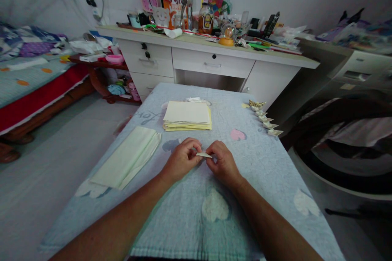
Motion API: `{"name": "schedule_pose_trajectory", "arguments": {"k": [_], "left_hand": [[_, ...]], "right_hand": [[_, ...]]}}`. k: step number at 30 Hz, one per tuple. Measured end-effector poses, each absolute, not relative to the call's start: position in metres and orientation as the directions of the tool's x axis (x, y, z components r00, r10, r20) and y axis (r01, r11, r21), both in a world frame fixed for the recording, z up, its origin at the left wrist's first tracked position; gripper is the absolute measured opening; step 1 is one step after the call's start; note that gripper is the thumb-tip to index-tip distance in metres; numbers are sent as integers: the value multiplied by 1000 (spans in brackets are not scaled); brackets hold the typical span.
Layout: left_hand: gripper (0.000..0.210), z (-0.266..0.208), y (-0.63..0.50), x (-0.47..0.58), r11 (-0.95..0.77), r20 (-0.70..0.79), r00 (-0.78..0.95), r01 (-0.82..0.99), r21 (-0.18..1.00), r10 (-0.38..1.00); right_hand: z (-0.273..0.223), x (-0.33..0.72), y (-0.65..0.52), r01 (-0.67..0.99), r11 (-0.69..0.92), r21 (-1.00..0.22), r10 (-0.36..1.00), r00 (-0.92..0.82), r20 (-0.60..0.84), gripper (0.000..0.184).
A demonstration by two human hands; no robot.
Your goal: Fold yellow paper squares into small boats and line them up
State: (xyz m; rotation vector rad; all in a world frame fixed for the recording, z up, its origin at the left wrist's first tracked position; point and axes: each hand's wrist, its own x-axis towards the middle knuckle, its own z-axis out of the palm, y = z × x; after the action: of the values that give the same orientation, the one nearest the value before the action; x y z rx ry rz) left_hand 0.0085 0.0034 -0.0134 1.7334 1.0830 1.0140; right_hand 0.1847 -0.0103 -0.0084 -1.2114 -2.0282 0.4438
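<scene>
Between my two hands, over the middle of the table, is a small piece of folded pale paper [203, 155]. My left hand [185, 155] pinches its left end. The fingers of my right hand [223, 162] are closed on its right end. Just beyond my hands lies a stack of cream and yellow paper [187, 114]. To the left, large folded pale green sheets [128, 157] lie flat. Along the right edge stands a row of several small folded paper pieces [269, 125], with a patterned yellow one at the far end.
A light blue patterned cloth [183, 216] covers the table. Behind it stands a white desk [150, 59] crowded with jars, bags and small items. A front-loading washing machine [346, 85] is close on the right. A bed [33, 77] is at the left.
</scene>
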Motion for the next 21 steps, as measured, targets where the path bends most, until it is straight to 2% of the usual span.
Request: {"name": "schedule_pose_trajectory", "arguments": {"k": [3, 7, 12, 16, 21], "left_hand": [[10, -8, 0, 7, -446, 327, 319, 448, 775, 890], [17, -6, 0, 7, -565, 388, 415, 524, 638, 823], [16, -12, 3, 5, -578, 358, 459, 561, 593, 813], [17, -15, 4, 2, -579, 288, 519, 577, 576, 805], [14, -15, 4, 0, -622, 263, 577, 612, 488, 773]], "right_hand": [[-11, 186, -9, 729, 531, -432, 835, -362, 415, 14], [-13, 185, -8, 778, 555, -294, 808, -422, 411, 19], [-16, 185, -8, 770, 539, -341, 826, -405, 392, 23], [-16, 187, -10, 749, 525, -404, 851, -440, 289, 19], [-12, 193, -10, 726, 524, -445, 847, -498, 184, 18]]}}
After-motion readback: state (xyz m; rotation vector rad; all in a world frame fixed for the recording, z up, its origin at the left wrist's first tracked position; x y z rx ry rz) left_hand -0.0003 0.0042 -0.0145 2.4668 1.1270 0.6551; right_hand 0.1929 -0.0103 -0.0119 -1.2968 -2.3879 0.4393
